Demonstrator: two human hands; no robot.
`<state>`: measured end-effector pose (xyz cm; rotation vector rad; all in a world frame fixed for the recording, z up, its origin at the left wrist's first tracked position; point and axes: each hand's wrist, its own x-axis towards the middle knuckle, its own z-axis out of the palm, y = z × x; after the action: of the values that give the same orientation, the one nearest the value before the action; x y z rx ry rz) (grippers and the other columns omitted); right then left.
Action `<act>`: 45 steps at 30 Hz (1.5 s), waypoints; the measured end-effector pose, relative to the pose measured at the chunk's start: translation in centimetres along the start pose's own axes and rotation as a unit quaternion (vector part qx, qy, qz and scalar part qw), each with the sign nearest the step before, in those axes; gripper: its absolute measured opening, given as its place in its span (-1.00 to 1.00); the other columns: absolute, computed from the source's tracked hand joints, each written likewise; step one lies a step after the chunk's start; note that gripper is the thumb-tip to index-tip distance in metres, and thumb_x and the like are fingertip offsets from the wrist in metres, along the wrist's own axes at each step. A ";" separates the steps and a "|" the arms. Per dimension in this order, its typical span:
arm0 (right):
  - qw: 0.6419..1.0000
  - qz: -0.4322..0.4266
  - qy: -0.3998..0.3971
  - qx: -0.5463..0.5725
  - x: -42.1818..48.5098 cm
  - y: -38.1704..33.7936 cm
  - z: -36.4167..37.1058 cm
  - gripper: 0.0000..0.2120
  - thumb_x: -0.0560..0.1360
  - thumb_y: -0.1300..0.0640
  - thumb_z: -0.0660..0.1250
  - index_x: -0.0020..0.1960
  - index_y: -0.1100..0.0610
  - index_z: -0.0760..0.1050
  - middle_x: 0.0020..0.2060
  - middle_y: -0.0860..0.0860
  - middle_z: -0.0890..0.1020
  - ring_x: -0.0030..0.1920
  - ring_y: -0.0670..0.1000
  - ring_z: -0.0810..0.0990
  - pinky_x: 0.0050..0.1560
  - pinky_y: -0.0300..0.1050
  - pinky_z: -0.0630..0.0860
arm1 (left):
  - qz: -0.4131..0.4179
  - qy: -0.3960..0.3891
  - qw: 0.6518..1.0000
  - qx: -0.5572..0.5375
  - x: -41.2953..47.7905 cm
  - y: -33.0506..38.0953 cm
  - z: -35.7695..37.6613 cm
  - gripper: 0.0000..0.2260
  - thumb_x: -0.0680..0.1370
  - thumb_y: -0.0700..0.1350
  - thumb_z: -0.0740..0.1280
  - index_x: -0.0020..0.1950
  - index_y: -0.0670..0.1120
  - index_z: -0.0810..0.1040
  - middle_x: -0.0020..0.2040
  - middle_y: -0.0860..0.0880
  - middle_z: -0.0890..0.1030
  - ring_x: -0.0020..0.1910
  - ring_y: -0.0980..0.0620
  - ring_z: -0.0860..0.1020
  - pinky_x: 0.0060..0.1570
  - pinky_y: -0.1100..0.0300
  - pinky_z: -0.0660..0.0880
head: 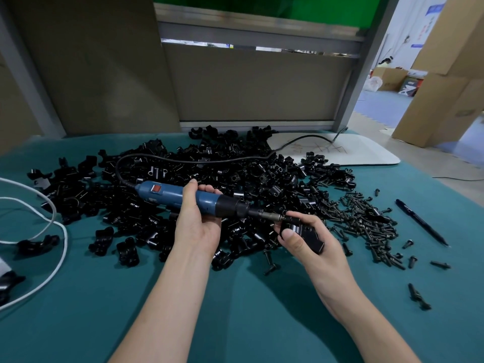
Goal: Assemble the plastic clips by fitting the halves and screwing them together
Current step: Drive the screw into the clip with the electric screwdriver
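Left grip is curled around the blue electric screwdriver, thumb on top of the barrel, holding the tool nearly level above the counter. Right grip is clamped on a black plastic clip, thumb pressed on its near face and fingers behind it. The screwdriver's bit points right and meets the clip's upper left end, just in front of the right fingertips. A black cable runs from the tool's rear, loops over the heap and leads away to the back right.

Behind and under both hands lies a wide heap of loose black clip halves, spread across the teal cloth that covers the counter. To the right of the held clip is a scatter of black screws, with a few strays nearer the edge. A black pen lies beyond the screws. A white cord curls at the far left, and a white board lies at the back right.
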<state>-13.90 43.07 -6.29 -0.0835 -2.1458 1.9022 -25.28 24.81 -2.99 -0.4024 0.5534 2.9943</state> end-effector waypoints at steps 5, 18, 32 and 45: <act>1.000 0.007 -0.004 0.000 0.1 0.2 -0.1 -0.38 0.35 -0.48 0.47 0.32 -0.25 0.53 0.28 -0.06 0.66 0.38 0.07 0.55 0.46 0.24 0.38 | 0.000 0.000 1.000 0.000 0.0 -0.1 0.0 -0.85 0.57 -0.16 0.44 0.04 -0.14 0.49 -0.33 -0.02 0.63 -0.36 0.09 0.63 -0.19 0.14 0.65; 1.000 0.005 -0.003 -0.013 0.2 0.2 0.0 -0.36 0.33 -0.50 0.46 0.32 -0.26 0.53 0.21 -0.07 0.69 0.32 0.05 0.61 0.44 0.22 0.40 | -0.005 0.008 1.000 0.003 -0.1 -0.1 0.2 -0.87 0.57 -0.17 0.43 0.01 -0.14 0.50 -0.35 -0.01 0.62 -0.40 0.09 0.62 -0.25 0.16 0.63; 0.992 -0.100 -0.017 -0.069 -0.5 -1.7 0.4 -0.71 0.45 -0.04 0.49 0.13 -0.29 0.59 0.26 -0.28 0.63 0.30 -0.25 0.55 0.21 -0.46 0.40 | -0.027 0.057 0.998 0.013 -0.1 0.2 1.3 -0.76 0.54 -0.16 0.48 0.10 -0.19 0.49 -0.19 -0.12 0.65 -0.32 0.02 0.66 -0.22 0.12 0.66; 0.991 0.018 0.079 0.106 -0.1 -2.7 -1.2 -0.71 0.37 -0.18 0.47 0.05 -0.11 0.67 -0.01 0.12 0.76 -0.23 0.18 0.75 -0.22 -0.14 0.67 | 0.031 0.119 0.951 0.285 1.3 4.6 2.0 -0.76 0.60 -0.26 0.29 0.26 -0.16 0.41 0.06 -0.11 0.52 0.16 -0.13 0.55 0.32 -0.15 0.48</act>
<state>-13.16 43.85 -3.55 -0.2224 -1.8417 2.0579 -27.59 21.31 0.05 -0.6979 1.4184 2.6705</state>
